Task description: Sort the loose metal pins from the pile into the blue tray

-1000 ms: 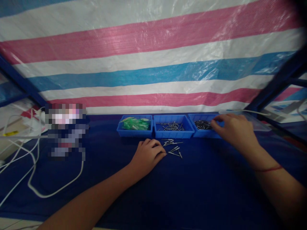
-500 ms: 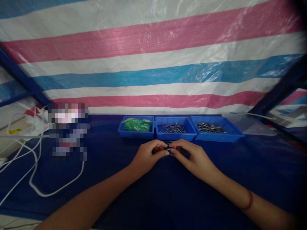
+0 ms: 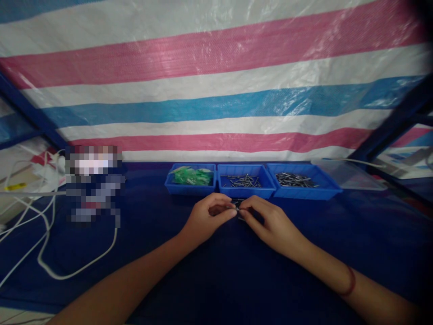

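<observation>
Above the dark blue tabletop, in front of a row of blue bins, my left hand (image 3: 204, 221) and my right hand (image 3: 272, 223) meet fingertip to fingertip. Both are closed in a pinch on a small, thin metal piece (image 3: 237, 209), mostly covered by the fingers; its exact kind cannot be made out. A thin metal pin (image 3: 241, 219) shows just under the right fingertips, and dark slim pieces lie just beyond the hands. The middle bin (image 3: 248, 192) and the right bin (image 3: 306, 194) hold many loose metal pins.
The left bin (image 3: 190, 190) contains green plastic packets (image 3: 192, 176). A clear plastic sheet or lid (image 3: 353, 177) lies at the back right. White cables (image 3: 64, 276) loop over the left side near a blurred-out patch. Behind everything hangs a striped tarp (image 3: 203, 108).
The fingertips have shifted slightly, and a bit more of the small metal piece shows between them. The whole view has moved a little; the bins look otherwise the same.
</observation>
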A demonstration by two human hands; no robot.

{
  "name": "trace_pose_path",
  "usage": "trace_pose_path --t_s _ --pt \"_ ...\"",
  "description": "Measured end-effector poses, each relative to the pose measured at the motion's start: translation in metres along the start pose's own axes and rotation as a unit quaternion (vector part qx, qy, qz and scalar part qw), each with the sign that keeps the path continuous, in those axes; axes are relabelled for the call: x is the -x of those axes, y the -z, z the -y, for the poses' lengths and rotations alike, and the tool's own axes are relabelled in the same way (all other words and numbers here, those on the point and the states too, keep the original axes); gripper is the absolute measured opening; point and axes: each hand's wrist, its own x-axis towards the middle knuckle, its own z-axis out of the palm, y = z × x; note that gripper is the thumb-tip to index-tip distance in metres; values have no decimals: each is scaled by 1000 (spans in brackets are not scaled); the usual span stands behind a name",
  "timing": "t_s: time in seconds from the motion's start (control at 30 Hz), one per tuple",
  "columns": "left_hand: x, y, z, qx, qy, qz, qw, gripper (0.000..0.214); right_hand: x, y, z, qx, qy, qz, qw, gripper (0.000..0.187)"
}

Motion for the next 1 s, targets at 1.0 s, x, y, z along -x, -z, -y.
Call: trace_pose_path --t_s 1.0 --pt "3 0 -1 -171 -47 -4 984 18 -1 1 6 -116 -37 -62 991 3"
